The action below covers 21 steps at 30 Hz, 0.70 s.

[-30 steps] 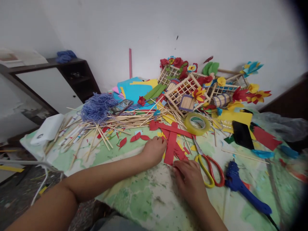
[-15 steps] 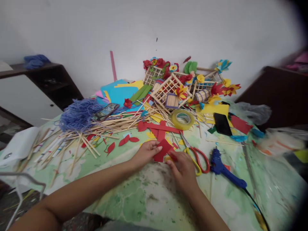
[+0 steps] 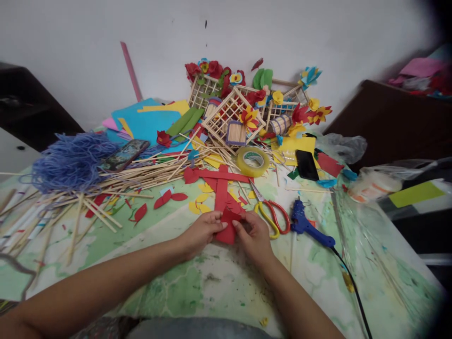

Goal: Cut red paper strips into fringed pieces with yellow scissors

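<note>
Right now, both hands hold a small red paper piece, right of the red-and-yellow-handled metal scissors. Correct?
Wrong side: the head view shows the red paper piece left of the scissors; the left hand and right hand do hold it.

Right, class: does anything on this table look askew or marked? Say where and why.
The stick-lattice frames lie heaped and tilted near the wall, rather than standing square. Dark smudges mar the pale table cover just below the held red paper.
</note>
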### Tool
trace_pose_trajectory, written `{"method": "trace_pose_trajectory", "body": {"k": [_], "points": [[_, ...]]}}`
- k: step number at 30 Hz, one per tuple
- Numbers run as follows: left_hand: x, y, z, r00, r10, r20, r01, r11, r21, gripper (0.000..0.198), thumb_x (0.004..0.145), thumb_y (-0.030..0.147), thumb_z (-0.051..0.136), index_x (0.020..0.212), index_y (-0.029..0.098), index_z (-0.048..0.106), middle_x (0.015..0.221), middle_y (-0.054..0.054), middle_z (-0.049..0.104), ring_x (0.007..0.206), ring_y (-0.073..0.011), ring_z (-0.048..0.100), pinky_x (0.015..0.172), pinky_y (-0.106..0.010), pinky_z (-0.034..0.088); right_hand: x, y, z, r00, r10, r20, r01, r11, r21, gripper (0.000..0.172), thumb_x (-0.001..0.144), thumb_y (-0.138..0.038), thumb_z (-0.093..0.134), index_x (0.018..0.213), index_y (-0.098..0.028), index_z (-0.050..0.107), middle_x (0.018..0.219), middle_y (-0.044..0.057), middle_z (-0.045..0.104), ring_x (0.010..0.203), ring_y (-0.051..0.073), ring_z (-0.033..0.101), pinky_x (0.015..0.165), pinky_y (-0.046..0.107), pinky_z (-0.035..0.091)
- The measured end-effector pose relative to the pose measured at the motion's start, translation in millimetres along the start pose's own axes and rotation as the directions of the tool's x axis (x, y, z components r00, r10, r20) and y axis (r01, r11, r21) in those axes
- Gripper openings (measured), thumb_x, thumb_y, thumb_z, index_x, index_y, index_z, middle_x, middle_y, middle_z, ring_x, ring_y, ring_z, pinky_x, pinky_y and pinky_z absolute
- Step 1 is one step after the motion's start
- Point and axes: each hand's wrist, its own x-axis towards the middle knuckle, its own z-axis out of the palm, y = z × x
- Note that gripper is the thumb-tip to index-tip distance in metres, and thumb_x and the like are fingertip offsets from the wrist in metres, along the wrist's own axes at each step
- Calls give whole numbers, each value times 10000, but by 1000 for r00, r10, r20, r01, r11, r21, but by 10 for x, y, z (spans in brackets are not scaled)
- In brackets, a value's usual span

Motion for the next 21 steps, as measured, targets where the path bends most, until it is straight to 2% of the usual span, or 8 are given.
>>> {"method": "trace_pose_trajectory", "body": {"k": [4,7,12,16,21], "points": [[-5,13,-31,1000,-16,-12,15,1000,-18,244,684,127,657,925,120,615,893,-82,661,786,-148,623,719,-248,476,-7,15,-3,998,-69,-15,69,997,34,81,778,-206,543,771,-203,624,724,31,609,732,181,530,686,320,420],[5,6,-84,997,-55,-48,53,998,-31,274,697,103,629,963,149,583,895,-69,649,750,-155,635,685,-272,495,-13,29,-20,990,-141,-6,141,989,35,151,756,-138,534,817,-223,642,794,34,621,794,187,540,732,341,426],[24,12,-125,996,-68,-49,64,995,-76,283,703,48,576,970,142,564,840,-67,652,704,-146,641,711,-296,503,-6,33,-70,956,-290,54,294,949,-116,278,719,-63,503,878,-224,666,803,36,615,814,191,522,721,343,410],[24,39,-123,996,-74,-56,67,990,-124,243,733,60,525,961,129,571,818,-79,653,685,-146,636,699,-305,508,1,15,-91,922,-378,83,386,890,-242,248,741,-79,518,873,-221,673,796,41,620,799,188,505,700,333,391],[14,61,-131,996,-79,-29,73,983,-171,214,773,121,482,962,122,584,817,-93,648,719,-169,629,705,-342,508,15,0,-92,898,-431,95,437,841,-319,228,766,-67,517,832,-221,673,774,39,626,784,177,499,690,318,383]]}}
